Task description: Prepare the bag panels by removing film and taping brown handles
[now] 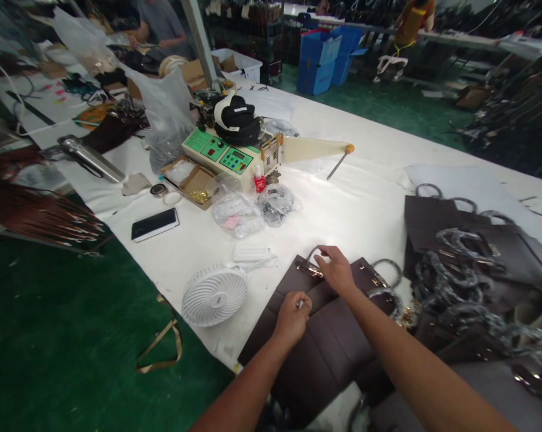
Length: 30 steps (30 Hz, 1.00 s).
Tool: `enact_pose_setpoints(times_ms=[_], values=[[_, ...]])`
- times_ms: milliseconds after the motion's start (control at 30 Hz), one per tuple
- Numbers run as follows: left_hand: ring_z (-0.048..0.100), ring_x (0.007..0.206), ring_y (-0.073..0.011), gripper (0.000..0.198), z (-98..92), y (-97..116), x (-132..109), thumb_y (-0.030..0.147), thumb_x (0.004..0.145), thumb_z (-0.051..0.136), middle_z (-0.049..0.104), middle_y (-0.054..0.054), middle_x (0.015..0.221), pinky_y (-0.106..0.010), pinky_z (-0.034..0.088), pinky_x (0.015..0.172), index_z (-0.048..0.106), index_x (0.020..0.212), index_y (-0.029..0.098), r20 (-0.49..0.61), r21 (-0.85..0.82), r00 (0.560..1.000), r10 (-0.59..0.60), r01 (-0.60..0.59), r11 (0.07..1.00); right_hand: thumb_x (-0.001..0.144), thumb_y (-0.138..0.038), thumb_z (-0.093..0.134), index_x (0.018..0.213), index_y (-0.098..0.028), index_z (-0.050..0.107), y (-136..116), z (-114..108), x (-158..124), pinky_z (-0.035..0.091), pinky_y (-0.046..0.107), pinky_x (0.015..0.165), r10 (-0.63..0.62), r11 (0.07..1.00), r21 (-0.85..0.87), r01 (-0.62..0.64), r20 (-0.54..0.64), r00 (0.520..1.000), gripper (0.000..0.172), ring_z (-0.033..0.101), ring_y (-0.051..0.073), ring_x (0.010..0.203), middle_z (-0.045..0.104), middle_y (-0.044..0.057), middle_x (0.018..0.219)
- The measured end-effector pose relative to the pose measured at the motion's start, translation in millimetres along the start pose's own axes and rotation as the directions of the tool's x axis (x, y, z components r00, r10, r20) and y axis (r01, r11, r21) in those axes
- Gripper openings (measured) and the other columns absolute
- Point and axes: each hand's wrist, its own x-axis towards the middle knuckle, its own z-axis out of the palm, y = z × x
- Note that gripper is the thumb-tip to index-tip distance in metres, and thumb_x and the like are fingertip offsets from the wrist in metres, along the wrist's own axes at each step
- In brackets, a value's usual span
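Note:
A dark brown handbag [318, 342] lies flat on the white table in front of me, with gold-coloured metal fittings along its top edge. At its upper left, my right hand [337, 271] has its fingers curled round the end of a bag handle [313, 252], close to a shiny fitting [310, 269]. My left hand [292, 317] hovers over the bag's left part, fingers pinched together. A small pale bit shows at those fingertips, too small to name. A second handle [390, 267] stands up at the bag's right side.
More brown bags with plastic-wrapped handles [451, 282] pile up on the right. To the left are a white fan [214, 297], a phone [155, 225] and plastic bags of parts [237, 210]. Behind them stands a green-panelled machine [228, 156]. Other people work farther back.

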Motion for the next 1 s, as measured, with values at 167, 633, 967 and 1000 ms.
enact_pose_setpoints(times_ms=[167,633,967,1000], values=[[0.050,0.054,-0.0118,0.014,-9.0,7,-14,0.034,0.087,0.062,0.057,0.003,0.066,-0.023,0.036,0.055,0.065,0.091,0.020,0.008,-0.014,1.000,0.021,-0.020,1.000,0.085,-0.049,0.066,0.101,-0.021,0.076,16,-33,-78,0.051,0.037,0.081,0.278,0.873,0.369,-0.319,0.161,0.947,0.035,0.068,0.025,0.083,0.076,0.006,0.093],[0.042,0.043,-0.0073,0.029,9.8,21,-44,0.042,0.087,0.068,0.055,0.004,0.061,-0.020,0.031,0.044,0.069,0.104,0.018,0.145,-0.062,0.987,0.073,-0.064,0.996,0.076,-0.052,0.080,0.073,-0.018,0.072,-21,-28,-148,0.040,0.027,0.062,0.257,0.416,0.713,-0.564,0.503,0.825,0.035,0.056,0.015,0.060,0.066,0.001,0.064],[0.061,0.054,-0.0138,0.047,17.0,19,-44,0.038,0.074,0.081,0.069,-0.005,0.064,-0.021,0.045,0.045,0.073,0.109,0.008,0.158,-0.192,0.987,0.028,0.003,0.981,0.081,-0.039,0.073,0.071,-0.021,0.070,-26,-36,-157,0.044,0.030,0.071,0.308,0.573,0.694,-0.436,0.311,0.899,0.021,0.060,0.020,0.069,0.067,0.001,0.067],[0.063,0.057,-0.0147,0.047,18.4,19,-44,0.037,0.073,0.082,0.070,-0.006,0.065,-0.021,0.047,0.047,0.074,0.108,0.007,0.148,-0.218,0.989,0.009,0.024,0.976,0.081,-0.039,0.073,0.071,-0.021,0.070,-27,-38,-157,0.044,0.030,0.071,0.313,0.595,0.679,-0.430,0.297,0.902,0.021,0.060,0.021,0.069,0.068,0.001,0.067]])
